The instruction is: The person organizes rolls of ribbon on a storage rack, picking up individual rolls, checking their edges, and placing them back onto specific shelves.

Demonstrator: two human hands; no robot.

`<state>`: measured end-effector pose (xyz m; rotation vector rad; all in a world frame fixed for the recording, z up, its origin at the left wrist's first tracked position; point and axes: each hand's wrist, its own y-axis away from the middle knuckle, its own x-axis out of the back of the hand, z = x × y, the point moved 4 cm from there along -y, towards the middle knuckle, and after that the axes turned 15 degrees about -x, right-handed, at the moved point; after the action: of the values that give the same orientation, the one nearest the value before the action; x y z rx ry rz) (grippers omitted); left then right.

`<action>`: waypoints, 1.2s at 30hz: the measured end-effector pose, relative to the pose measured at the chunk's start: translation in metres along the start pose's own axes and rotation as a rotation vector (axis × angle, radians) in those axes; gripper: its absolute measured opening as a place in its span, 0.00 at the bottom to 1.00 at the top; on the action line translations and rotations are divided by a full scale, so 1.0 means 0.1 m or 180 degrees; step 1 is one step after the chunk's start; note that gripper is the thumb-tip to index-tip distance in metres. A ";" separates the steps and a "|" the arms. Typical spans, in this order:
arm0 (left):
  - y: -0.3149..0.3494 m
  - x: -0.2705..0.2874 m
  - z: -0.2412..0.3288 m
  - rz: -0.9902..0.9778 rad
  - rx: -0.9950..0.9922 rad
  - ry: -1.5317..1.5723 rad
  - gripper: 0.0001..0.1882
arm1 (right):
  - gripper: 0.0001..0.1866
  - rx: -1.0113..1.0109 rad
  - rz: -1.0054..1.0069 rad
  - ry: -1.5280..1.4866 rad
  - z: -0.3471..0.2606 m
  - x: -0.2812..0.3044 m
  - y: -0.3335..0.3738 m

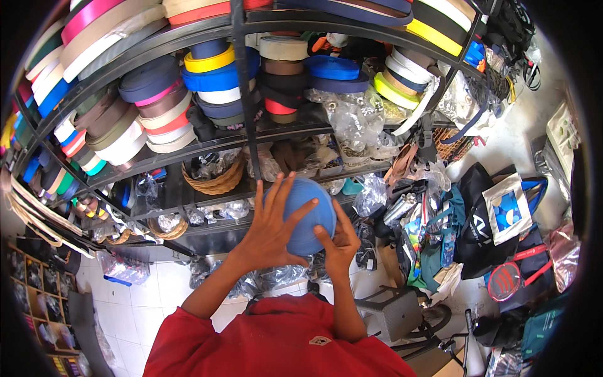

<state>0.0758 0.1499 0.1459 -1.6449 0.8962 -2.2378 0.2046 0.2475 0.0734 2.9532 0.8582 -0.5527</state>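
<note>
A round, flat-faced roll of blue webbing (308, 210) is up in front of my chest, its face turned toward me. My left hand (270, 220) lies against its left side with the fingers stretched and spread wide; the index finger crosses the face and the thumb reaches below the lower edge. At the right edge, my right hand (339, 242) grips the roll, thumb on the face and fingers around the rim. Parts of the roll's left side are covered by my left hand.
Ahead, a black metal shelf rack (245, 94) carries several stacked webbing rolls. Wicker baskets (213, 179) and clear plastic bags (355, 119) fill lower levels. Right of me are a grey plastic stool (392, 311), a black bag (474, 220) and a racket (504, 281); a cubby shelf (41, 295) stands left.
</note>
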 end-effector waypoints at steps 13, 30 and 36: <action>-0.34 -0.72 0.10 0.2151 0.2169 0.3339 0.30 | 0.36 0.0049 0.0000 -0.0505 -0.42 1.00 -0.55; -0.48 -0.69 0.17 0.2354 0.2552 0.3333 0.22 | 0.37 -0.0065 -0.0158 -0.0816 -0.56 0.98 -0.70; -0.51 -0.49 0.07 0.2603 0.2145 0.4328 0.20 | 0.37 -0.0223 -0.0293 -0.1508 -0.53 0.85 -0.69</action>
<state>0.1085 0.2127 0.1385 0.6136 0.6300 -2.3060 0.2529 0.3561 0.1003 2.5548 0.9287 -1.1373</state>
